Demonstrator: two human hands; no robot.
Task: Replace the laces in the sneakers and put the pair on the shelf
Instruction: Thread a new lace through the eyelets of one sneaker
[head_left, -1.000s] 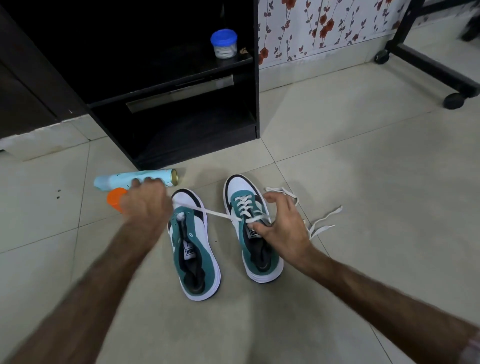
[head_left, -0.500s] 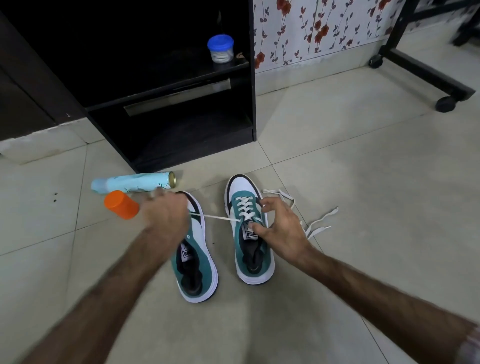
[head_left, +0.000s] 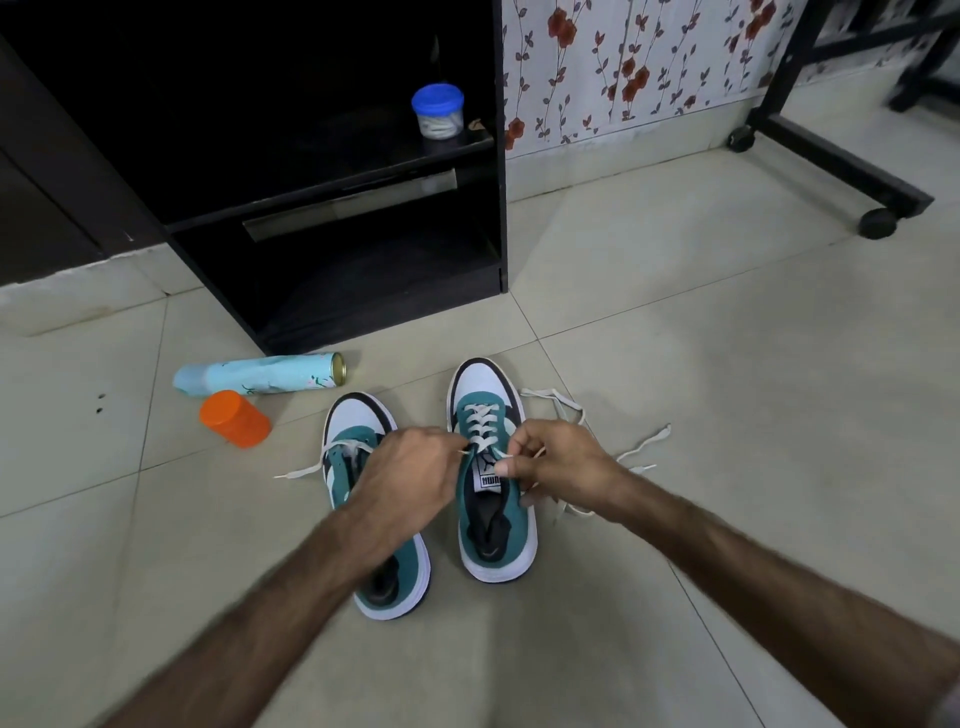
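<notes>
Two teal, white and black sneakers stand side by side on the tiled floor, toes pointing away from me. The right sneaker (head_left: 491, 405) is laced with a white lace (head_left: 480, 423) up to near its tongue. My right hand (head_left: 558, 460) pinches the lace at the top right eyelets. My left hand (head_left: 408, 480) lies over the left sneaker (head_left: 358, 418), its fingertips holding the lace at the right sneaker's top left eyelets. A loose lace end (head_left: 301, 472) trails left from the left sneaker. More white lace (head_left: 639, 452) lies on the floor to the right.
A black shelf unit (head_left: 363, 280) stands just beyond the sneakers, a blue-lidded jar (head_left: 437, 110) on its upper board. A light blue spray can (head_left: 260, 375) and an orange cap (head_left: 235, 418) lie at the left. A black wheeled frame (head_left: 831, 161) is at the far right.
My left hand came in from the far left, where it held the lace taut, to the right sneaker's eyelets. The lace end it drew out now lies slack. The right hand stayed put.
</notes>
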